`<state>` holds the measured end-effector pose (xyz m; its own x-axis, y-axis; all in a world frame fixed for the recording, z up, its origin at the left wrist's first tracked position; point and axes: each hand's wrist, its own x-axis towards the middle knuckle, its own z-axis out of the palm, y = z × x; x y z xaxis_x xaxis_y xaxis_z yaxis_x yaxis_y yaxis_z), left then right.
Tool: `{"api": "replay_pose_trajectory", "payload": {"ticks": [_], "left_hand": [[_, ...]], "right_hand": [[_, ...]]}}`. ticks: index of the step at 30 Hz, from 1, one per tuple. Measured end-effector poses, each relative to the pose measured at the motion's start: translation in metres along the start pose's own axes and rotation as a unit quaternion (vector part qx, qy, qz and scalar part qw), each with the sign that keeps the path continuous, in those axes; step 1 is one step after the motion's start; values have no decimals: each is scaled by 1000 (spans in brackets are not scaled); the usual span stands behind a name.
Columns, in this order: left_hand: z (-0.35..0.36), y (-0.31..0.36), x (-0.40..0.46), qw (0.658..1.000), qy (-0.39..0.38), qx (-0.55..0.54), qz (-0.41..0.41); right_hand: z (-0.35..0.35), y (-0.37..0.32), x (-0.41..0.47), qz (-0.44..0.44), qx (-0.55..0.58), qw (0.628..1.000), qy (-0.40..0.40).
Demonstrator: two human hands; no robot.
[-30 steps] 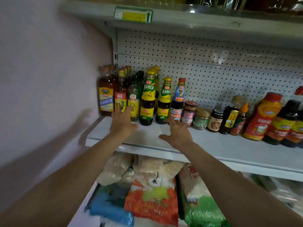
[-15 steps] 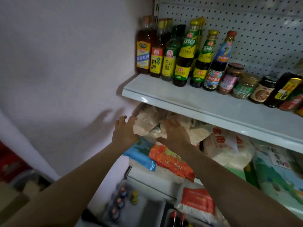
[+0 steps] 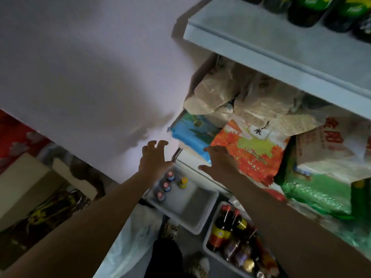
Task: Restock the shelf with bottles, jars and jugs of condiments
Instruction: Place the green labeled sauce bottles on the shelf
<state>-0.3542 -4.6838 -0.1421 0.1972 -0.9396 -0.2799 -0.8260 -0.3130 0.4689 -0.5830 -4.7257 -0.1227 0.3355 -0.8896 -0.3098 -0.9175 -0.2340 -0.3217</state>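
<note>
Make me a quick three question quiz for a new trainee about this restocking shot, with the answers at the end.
1. True or false: the left hand is gripping a bottle.
2. How many bottle caps show in the nearer-empty grey bin below the hands: A) one, B) four, C) seven?
3. Fill in: the right hand hovers in front of the ______ bag on the lower shelf.

Key:
1. False; both hands are empty, fingers spread.
2. B; three red-and-blue caps in a row and one yellow cap beside them.
3. Orange.
</note>
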Motion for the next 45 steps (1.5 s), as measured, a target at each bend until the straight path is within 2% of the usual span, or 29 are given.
{"api": "replay_pose_trajectory", "payload": {"ticks": [7,14,26,30,34,45], "left_hand": [[90,-64,28,995,-43,-48,-70],[208,-130,45,981,-87,-109,-132],[373,-223,70,933,-18,-216,-286],[409,-246,75,935,-19,-213,-282],[424,-254,75,937,13,-216,-276],[435,-271,79,924,20,-271,-268]], "right_hand": [[111,32,42,51,73,994,-68],[238,69,78,135,179,972,-67],[418,129,177,99,174,978,-58],[455,143,197,99,188,975,-66],[477,151,198,100,222,968,-56],[494,150,209,94,276,955,-46]]}}
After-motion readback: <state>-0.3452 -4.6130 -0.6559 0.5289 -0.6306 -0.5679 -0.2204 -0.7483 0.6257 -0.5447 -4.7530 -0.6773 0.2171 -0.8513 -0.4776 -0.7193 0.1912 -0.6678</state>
